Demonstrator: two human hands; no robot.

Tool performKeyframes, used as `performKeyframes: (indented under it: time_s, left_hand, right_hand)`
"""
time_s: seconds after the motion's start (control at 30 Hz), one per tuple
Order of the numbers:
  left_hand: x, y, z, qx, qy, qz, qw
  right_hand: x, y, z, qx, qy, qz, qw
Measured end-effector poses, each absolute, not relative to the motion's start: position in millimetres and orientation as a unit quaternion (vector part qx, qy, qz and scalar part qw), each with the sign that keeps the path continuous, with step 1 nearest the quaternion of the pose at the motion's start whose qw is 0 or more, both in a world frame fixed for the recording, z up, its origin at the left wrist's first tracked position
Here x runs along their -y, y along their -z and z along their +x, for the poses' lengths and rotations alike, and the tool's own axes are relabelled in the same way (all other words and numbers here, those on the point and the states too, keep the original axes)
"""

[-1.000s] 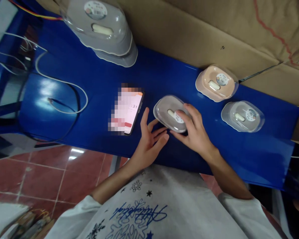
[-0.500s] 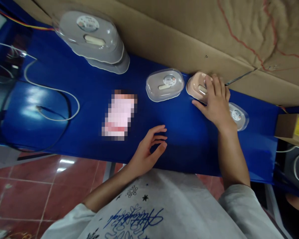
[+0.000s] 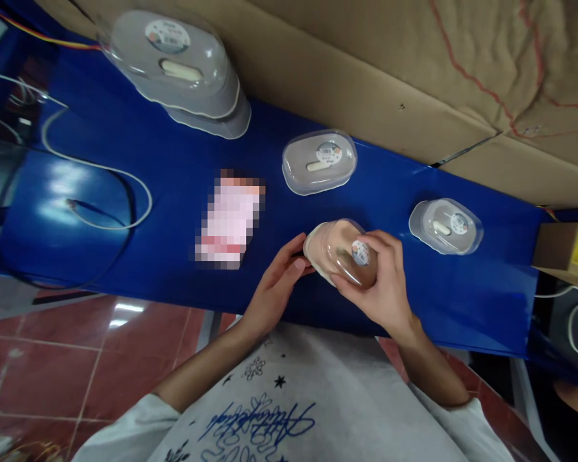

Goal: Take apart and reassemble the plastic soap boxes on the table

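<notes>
Over the near middle of the table, my right hand (image 3: 383,276) grips a peach oval food container (image 3: 325,250) with a clear domed lid and a round barcode sticker. The container is tilted, its lid end toward my right palm. My left hand (image 3: 282,279) is at its other end, with fingers curled at the pale rim and fingertips partly hidden behind it. Beyond my hands lies a pale grey container (image 3: 298,170) of the same shape. Another small grey container (image 3: 433,234) sits to the right of my right hand.
Larger grey containers (image 3: 192,96) are stacked at the back left. A blurred-out pinkish rectangle (image 3: 228,221) lies left of centre on the blue table (image 3: 366,205). A white cable (image 3: 106,170) loops at the left. Brown cardboard (image 3: 347,83) lines the back; a small carton (image 3: 556,250) stands far right.
My right hand has brought the peach container from the back of the table toward me. My left hand, apart from it before, has come to its left end.
</notes>
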State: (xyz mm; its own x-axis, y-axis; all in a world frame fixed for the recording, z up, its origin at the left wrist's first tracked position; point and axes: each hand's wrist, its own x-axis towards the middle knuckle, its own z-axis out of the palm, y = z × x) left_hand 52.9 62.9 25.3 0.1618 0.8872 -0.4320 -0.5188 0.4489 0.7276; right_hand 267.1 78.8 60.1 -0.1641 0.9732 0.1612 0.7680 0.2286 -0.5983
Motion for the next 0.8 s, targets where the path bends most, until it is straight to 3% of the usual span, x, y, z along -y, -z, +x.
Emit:
performKeyframes:
  time_s: [0.3,0.57,0.8]
  left_hand:
    - [-59,-21,62,-0.399,-0.472,0.101,0.779]
    - [-62,-27,59,-0.4,-0.475,0.103,0.777]
    - [-76,-33,69,-0.399,-0.541,0.086,0.735]
  right_hand:
    - [-85,-72,243,0.748,-0.24,-0.525,0.329]
    - [-71,-50,249,0.662,-0.247,-0.588,0.395]
    - [-52,-48,233,0.687,-0.224,-0.595,0.351]
